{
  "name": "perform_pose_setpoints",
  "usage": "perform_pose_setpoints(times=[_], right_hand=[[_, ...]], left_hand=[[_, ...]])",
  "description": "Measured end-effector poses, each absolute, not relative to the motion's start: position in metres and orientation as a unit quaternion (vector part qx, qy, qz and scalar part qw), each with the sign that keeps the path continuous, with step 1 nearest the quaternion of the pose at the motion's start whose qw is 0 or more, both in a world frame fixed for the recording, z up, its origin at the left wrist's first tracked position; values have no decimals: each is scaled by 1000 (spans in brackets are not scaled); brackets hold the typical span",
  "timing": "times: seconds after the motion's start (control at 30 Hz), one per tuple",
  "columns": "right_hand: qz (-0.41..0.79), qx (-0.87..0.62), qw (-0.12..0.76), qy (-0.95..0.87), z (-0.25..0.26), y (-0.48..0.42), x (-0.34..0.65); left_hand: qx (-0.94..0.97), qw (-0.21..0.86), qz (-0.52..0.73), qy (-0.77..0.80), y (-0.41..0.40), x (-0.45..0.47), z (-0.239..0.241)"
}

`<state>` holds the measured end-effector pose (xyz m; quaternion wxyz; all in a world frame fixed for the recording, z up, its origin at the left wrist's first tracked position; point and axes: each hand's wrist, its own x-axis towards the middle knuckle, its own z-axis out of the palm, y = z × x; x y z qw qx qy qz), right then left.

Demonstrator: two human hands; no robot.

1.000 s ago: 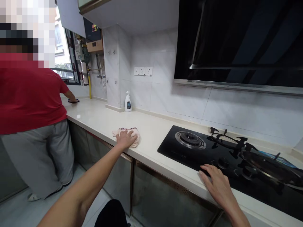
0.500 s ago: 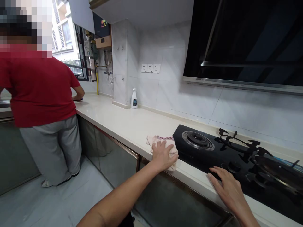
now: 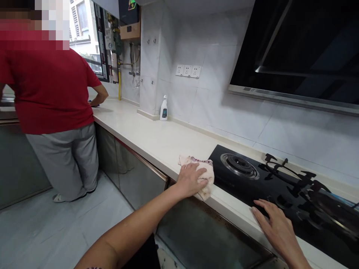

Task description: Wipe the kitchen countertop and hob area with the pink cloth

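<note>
My left hand [image 3: 192, 180] presses down on a pale pink cloth [image 3: 206, 175] with a dark patterned border, its fingers spread over it. The cloth lies bunched at the front of the white countertop [image 3: 157, 144], against the left edge of the black gas hob [image 3: 228, 183], and part of it hangs over the counter's front edge. My right hand [image 3: 276, 224] rests by the hob's front edge near a control knob [image 3: 284, 201], fingers stretched and holding nothing. The left burner [image 3: 239, 166] has no grate over it.
A black pan support [image 3: 294, 173] and a dark pan-like object [image 3: 333, 209] sit on the hob's right part. A white spray bottle [image 3: 163, 109] stands by the wall. The range hood [image 3: 303, 52] overhangs the hob. Another person in a red shirt [image 3: 53, 89] stands at the far left counter.
The view has tilted down and turned slightly left. My left hand has shifted a little to the left relative to the hob, still on the cloth. My right hand stays by the hob's front edge.
</note>
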<state>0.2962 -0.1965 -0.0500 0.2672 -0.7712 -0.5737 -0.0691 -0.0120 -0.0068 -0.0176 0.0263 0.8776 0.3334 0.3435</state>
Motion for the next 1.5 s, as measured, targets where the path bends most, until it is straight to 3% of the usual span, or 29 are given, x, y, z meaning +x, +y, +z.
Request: perform_pose_setpoints(times=[0.4,0.6,0.9,1.5], right_hand=[[-71,-766,287,-571,-51,-195,288],[-67,-772,277,-568,-50,-195,284],[-75,-771,297,-559,-57,-190,286],[-94,-770,283,-564,-58,-191,288]], left_hand=[[741,-21,354,571,77,-98,-11],[727,-24,367,580,94,-108,-6],[729,-71,436,522,46,-82,-34],[769,-50,544,333,-89,47,-67]])
